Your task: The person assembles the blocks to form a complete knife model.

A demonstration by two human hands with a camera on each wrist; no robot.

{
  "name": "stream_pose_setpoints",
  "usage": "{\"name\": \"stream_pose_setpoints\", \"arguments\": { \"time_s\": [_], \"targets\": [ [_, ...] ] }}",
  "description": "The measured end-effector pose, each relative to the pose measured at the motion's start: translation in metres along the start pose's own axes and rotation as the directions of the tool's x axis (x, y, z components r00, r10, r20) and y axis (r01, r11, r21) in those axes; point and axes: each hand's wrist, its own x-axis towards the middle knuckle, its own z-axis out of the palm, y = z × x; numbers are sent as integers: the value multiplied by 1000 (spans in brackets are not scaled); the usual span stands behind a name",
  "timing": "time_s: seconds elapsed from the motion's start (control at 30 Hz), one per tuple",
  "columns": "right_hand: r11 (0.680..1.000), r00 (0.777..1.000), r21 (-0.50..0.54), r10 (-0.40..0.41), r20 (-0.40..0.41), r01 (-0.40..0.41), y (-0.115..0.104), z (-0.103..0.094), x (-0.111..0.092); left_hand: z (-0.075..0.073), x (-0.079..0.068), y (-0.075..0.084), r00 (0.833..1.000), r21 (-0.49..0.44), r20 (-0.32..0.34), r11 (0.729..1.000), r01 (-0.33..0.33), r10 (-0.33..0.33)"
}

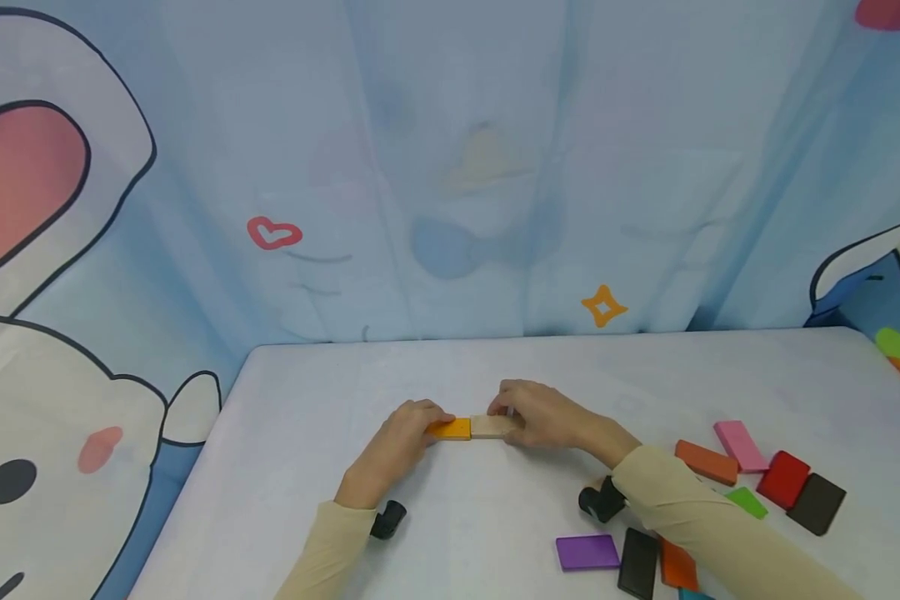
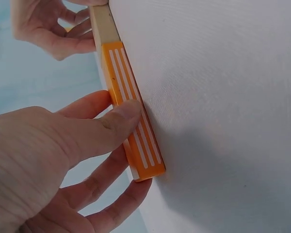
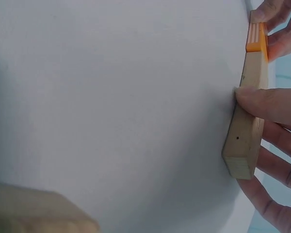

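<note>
An orange block [image 1: 452, 429] and a plain wooden block [image 1: 489, 427] lie end to end on the white table, in line and touching. My left hand [image 1: 401, 442] pinches the orange block near its outer end. In the left wrist view, white stripes run along the orange block [image 2: 136, 141], with the thumb on its striped face and the fingers on the far side. My right hand [image 1: 551, 417] holds the wooden block between thumb and fingers. A small dark dot marks the wooden block [image 3: 240, 131] in the right wrist view.
Around the right forearm lie loose blocks: purple [image 1: 587, 552], black [image 1: 638, 563], orange-red [image 1: 707, 462], pink [image 1: 741, 446], red [image 1: 783, 480], green [image 1: 747, 502] and others. A blurred wooden piece [image 3: 39, 208] shows close to the right wrist camera. A blue curtain [image 1: 457, 292] hangs behind the table.
</note>
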Motion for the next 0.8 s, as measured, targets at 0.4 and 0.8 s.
{"name": "stream_pose_setpoints", "arguments": {
  "time_s": [0.4,0.8],
  "targets": [
    [1000,999,-29,2,38,0,-1,-4,5,0,1,0,1000,-23,10,1000,21,-21],
    [998,996,-17,-56,-71,55,1,-19,-38,-1,3,-1,999,-69,20,997,41,-40]
  ]
}}
